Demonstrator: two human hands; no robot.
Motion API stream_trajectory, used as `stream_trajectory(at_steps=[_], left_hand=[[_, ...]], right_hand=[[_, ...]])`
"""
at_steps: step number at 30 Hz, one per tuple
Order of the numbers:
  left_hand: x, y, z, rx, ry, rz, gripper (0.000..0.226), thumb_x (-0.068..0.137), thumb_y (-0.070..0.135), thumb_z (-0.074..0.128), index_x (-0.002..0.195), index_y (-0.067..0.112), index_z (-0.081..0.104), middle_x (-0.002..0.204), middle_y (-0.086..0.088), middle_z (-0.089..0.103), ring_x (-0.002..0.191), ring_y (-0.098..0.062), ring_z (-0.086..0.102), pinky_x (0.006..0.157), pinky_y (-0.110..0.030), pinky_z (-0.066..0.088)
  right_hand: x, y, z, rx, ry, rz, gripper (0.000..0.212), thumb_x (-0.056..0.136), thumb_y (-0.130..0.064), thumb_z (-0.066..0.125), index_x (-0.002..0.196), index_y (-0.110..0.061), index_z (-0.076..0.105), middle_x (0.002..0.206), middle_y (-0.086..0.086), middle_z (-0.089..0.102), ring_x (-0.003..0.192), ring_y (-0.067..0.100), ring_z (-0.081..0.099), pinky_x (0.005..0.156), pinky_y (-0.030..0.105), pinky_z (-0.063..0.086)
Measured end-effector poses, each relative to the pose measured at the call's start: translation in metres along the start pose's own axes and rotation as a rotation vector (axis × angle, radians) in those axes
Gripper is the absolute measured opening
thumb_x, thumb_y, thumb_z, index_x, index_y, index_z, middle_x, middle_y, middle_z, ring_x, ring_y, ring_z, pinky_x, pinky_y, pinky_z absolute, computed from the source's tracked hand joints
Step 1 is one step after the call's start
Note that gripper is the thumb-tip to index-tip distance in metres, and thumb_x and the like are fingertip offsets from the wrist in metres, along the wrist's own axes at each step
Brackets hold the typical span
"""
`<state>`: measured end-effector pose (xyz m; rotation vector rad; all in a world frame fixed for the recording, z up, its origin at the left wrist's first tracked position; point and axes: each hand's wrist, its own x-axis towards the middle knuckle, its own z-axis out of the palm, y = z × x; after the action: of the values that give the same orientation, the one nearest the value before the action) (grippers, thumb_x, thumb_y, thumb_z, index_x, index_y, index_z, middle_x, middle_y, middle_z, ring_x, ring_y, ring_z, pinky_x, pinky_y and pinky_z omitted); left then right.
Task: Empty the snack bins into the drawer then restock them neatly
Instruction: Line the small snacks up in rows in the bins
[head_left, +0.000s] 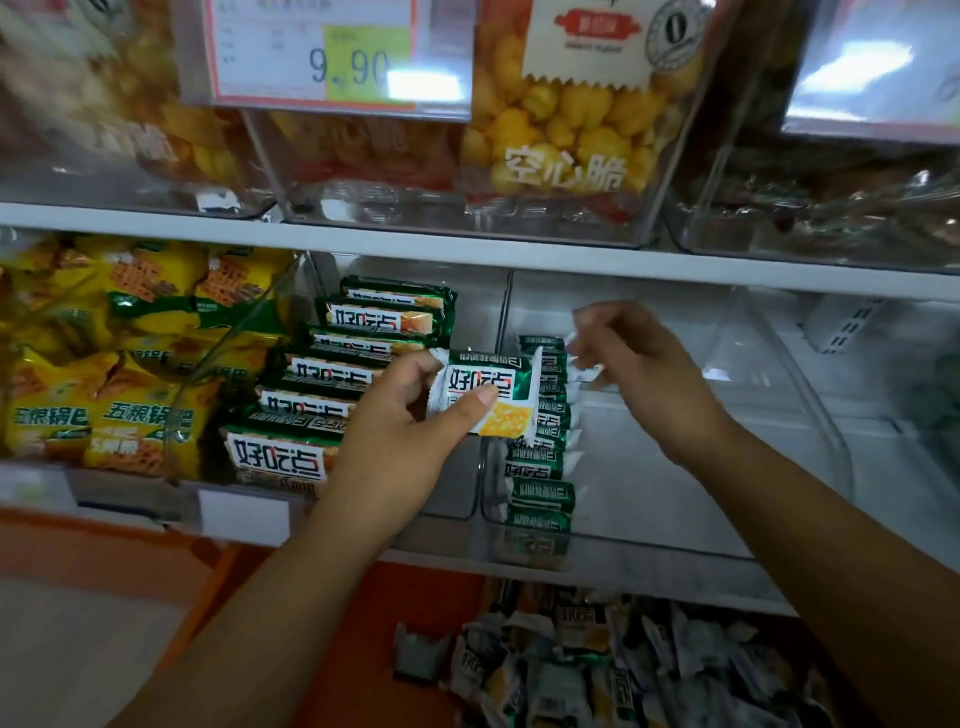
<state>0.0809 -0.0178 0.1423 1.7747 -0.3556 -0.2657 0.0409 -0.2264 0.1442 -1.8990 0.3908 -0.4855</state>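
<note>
While aloft, packet (491, 378) between left fingers (411, 372)

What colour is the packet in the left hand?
The packet is green with a white label and a yellow cracker picture, seen in the head view, the only one.

3 clear plastic bins stand side by side on the lower white shelf board (649, 569). The left clear bin (228, 332) holds yellow foil snack bags (104, 410). The middle clear bin (452, 493) holds green-and-white biscuit packets (332, 374), stacked flat from front to back. In the right clear bin (701, 519), a row of green foil packets (543, 467) stands on edge against the left wall. The left hand (400, 441) holds 1 green-and-white packet (488, 395) before the divide between these 2 bins. The right hand (644, 364) is just right of the row. Below the shelf lies a heap of loose foil packets (623, 670).
</note>
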Motion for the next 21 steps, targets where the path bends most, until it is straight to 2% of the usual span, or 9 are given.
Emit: stream_trajectory(at_steps=[2, 5, 7, 9, 13, 15, 17, 19, 21], left_hand=[[-0.002, -0.002, 0.004, 0.006, -0.013, 0.018, 0.045, 0.081, 0.045, 0.069, 0.122, 0.038, 0.051, 0.119, 0.025, 0.052, 0.117, -0.002, 0.049, 0.098, -0.030, 0.039], [-0.007, -0.005, 0.010, 0.061, -0.051, 0.081, 0.046, 0.084, 0.047, 0.067, 0.126, 0.036, 0.054, 0.126, 0.024, 0.052, 0.123, -0.003, 0.047, 0.097, -0.029, 0.040], [-0.010, -0.008, 0.013, 0.127, -0.054, 0.116, 0.056, 0.086, 0.042, 0.067, 0.138, 0.033, 0.048, 0.131, 0.023, 0.045, 0.121, 0.000, 0.045, 0.097, -0.027, 0.041], [-0.013, -0.014, 0.013, 0.203, -0.073, 0.167, 0.061, 0.087, 0.042, 0.066, 0.143, 0.037, 0.041, 0.132, 0.021, 0.042, 0.114, 0.004, 0.047, 0.094, -0.023, 0.045], [-0.015, -0.032, 0.011, 0.352, -0.148, 0.238, 0.061, 0.092, 0.045, 0.056, 0.148, 0.042, 0.030, 0.144, 0.021, 0.039, 0.122, 0.008, 0.039, 0.097, -0.013, 0.035], [-0.011, -0.038, 0.010, 0.379, -0.162, 0.261, 0.060, 0.094, 0.042, 0.054, 0.148, 0.041, 0.028, 0.147, 0.018, 0.041, 0.124, 0.008, 0.040, 0.101, -0.016, 0.038], [-0.009, -0.040, 0.010, 0.365, -0.162, 0.272, 0.059, 0.094, 0.039, 0.055, 0.147, 0.042, 0.028, 0.141, 0.022, 0.044, 0.121, 0.014, 0.038, 0.097, -0.006, 0.037], [-0.006, -0.042, 0.009, 0.352, -0.157, 0.278, 0.058, 0.093, 0.038, 0.057, 0.144, 0.043, 0.030, 0.131, 0.027, 0.044, 0.115, 0.021, 0.037, 0.089, 0.004, 0.034], [-0.004, -0.044, 0.007, 0.341, -0.160, 0.280, 0.059, 0.092, 0.039, 0.059, 0.146, 0.041, 0.034, 0.130, 0.029, 0.045, 0.114, 0.023, 0.040, 0.090, 0.003, 0.037]], right_hand=[[-0.032, -0.022, 0.005, 0.010, -0.293, -0.021, 0.037, 0.085, -0.055, 0.056, 0.119, -0.038, 0.057, 0.103, -0.013, 0.066, 0.097, 0.000, 0.062, 0.086, 0.026, 0.051], [-0.049, -0.024, 0.011, -0.038, -0.397, -0.012, 0.039, 0.084, -0.046, 0.065, 0.122, -0.042, 0.056, 0.119, -0.019, 0.060, 0.111, -0.001, 0.056, 0.094, 0.023, 0.047], [-0.045, -0.018, 0.009, 0.027, -0.331, 0.021, 0.026, 0.087, -0.030, 0.069, 0.111, -0.032, 0.062, 0.111, -0.008, 0.067, 0.101, 0.007, 0.063, 0.088, 0.025, 0.052], [-0.032, -0.003, 0.000, 0.159, -0.137, 0.054, 0.015, 0.087, -0.013, 0.068, 0.099, -0.020, 0.062, 0.098, 0.002, 0.071, 0.084, 0.011, 0.067, 0.072, 0.023, 0.053], [0.011, 0.041, -0.032, 0.050, 0.243, 0.122, 0.019, 0.088, -0.002, 0.065, 0.093, -0.016, 0.053, 0.088, 0.007, 0.063, 0.071, 0.017, 0.062, 0.058, 0.018, 0.051], [0.030, 0.065, -0.035, -0.111, 0.252, 0.216, 0.020, 0.088, -0.003, 0.065, 0.099, -0.015, 0.052, 0.086, 0.004, 0.058, 0.069, 0.019, 0.059, 0.054, 0.020, 0.048], [0.043, 0.085, -0.028, -0.253, 0.201, 0.280, 0.020, 0.090, -0.006, 0.064, 0.104, -0.016, 0.055, 0.080, 0.000, 0.054, 0.067, 0.020, 0.056, 0.054, 0.023, 0.045], [0.052, 0.094, -0.020, -0.250, 0.167, 0.313, 0.021, 0.090, -0.005, 0.063, 0.108, -0.015, 0.057, 0.075, -0.002, 0.051, 0.057, 0.015, 0.049, 0.043, 0.019, 0.041], [0.060, 0.100, -0.016, -0.304, 0.141, 0.303, 0.025, 0.089, -0.009, 0.066, 0.112, -0.016, 0.060, 0.080, 0.003, 0.054, 0.057, 0.015, 0.048, 0.043, 0.021, 0.040]])
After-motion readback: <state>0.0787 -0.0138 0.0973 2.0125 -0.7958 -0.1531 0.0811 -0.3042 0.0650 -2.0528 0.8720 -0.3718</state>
